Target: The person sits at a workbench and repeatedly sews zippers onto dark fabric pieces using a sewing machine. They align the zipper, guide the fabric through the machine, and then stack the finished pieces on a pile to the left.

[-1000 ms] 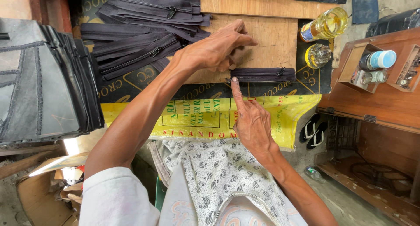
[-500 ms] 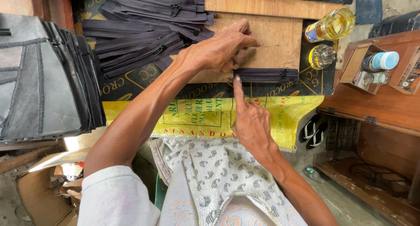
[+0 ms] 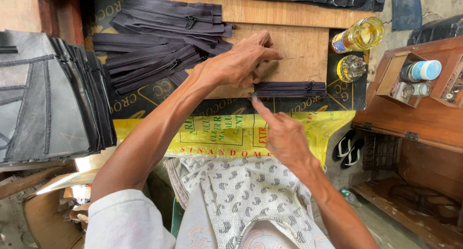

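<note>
A: Where's the short dark fabric zipper (image 3: 288,88)?
B: On the wooden tabletop (image 3: 299,46), long axis left-right; left hand (image 3: 238,66) pinches its left end; right hand (image 3: 284,133), forefinger out, holds nothing, just below

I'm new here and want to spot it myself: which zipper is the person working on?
Find the bare wooden board in the middle of the bench. Along its near edge lies one short dark zipper, flat and alone, with the left hand at its left end and the right hand pointing there. The other zippers lie heaped at the left.
</note>
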